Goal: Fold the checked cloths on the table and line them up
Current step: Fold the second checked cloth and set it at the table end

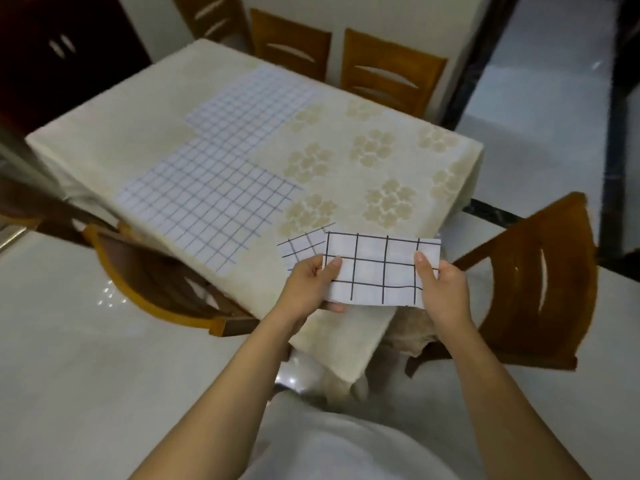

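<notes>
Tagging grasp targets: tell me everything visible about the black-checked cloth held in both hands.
The folded cloth is white with a bold black grid, a flat rectangle of thin-looking fabric, long side left to right, lower edge slightly wavy. It is held over the near corner of the table. The left hand pinches its left end, thumb on top; the right hand pinches its right end likewise. It hides part of a smaller checked piece behind; contact unclear.

My left grip (311,282) and right grip (440,285) pinch the ends of a folded bold-checked cloth (374,271) over the worktop's (363,126) near corner. A smaller checked piece (301,247) shows just behind it. The near fine-checked cloth (207,202) and the far fine-checked cloth (249,102) lie flat, touching.
</notes>
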`<state>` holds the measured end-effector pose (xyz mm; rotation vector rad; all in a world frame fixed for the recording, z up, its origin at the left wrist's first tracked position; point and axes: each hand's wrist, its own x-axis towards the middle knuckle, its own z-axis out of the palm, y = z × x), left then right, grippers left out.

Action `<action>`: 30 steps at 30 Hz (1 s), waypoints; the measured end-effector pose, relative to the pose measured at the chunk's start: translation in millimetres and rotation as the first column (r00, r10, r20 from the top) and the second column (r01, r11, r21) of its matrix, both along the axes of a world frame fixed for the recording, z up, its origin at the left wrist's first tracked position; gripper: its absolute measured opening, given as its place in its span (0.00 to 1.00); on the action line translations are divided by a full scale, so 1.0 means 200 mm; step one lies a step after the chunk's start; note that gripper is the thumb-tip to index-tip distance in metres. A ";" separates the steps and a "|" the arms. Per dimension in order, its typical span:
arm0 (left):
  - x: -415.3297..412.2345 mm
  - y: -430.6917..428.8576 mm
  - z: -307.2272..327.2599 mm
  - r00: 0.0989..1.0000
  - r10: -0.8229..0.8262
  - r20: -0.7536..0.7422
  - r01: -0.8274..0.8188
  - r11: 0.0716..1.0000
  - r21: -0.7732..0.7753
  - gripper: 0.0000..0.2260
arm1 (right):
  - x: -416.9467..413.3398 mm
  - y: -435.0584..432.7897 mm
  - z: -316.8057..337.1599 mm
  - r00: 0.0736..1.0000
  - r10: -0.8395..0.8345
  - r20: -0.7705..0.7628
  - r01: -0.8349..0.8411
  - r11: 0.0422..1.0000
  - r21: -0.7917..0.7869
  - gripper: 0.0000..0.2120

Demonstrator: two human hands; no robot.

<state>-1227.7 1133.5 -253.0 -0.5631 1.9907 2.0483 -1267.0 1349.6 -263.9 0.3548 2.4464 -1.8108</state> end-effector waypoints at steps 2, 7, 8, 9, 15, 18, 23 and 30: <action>-0.01 -0.04 -0.02 0.999 0.052 0.011 -0.052 0.999 -0.008 0.13 | -0.07 -0.04 -0.01 0.999 0.039 -0.003 -0.039 0.999 -0.014 0.09; -0.21 -0.10 -0.07 0.996 0.093 -0.012 -0.093 0.996 -0.016 0.15 | -0.20 -0.10 -0.02 0.999 0.042 0.035 -0.042 0.999 0.007 0.17; -0.27 -0.10 -0.09 0.997 0.079 -0.017 -0.079 0.997 -0.016 0.16 | -0.23 -0.08 -0.01 0.997 0.050 0.066 -0.050 0.999 0.010 0.17; -0.35 -0.10 -0.11 0.998 0.058 -0.030 -0.058 0.998 -0.019 0.17 | -0.25 -0.06 0.01 0.993 0.060 0.103 -0.061 0.998 0.010 0.15; -0.71 -0.08 -0.26 0.994 -0.105 -0.041 0.106 0.994 0.024 0.15 | -0.38 0.00 0.00 0.978 -0.042 0.205 0.044 0.999 -0.007 0.11; -0.82 -0.09 -0.33 0.992 -0.126 -0.028 0.127 0.992 0.004 0.13 | -0.42 -0.01 -0.09 0.965 -0.089 0.246 0.091 0.996 0.005 0.13; -1.00 -0.08 -0.38 0.991 -0.132 -0.021 0.131 0.990 -0.061 0.02 | -0.53 0.02 -0.20 0.941 -0.129 0.312 0.134 0.991 0.006 0.17; -1.25 -0.05 -0.49 0.983 -0.174 0.056 0.182 0.903 -0.390 0.12 | -0.79 0.05 -0.43 0.917 -0.075 0.391 0.105 0.993 -0.056 0.08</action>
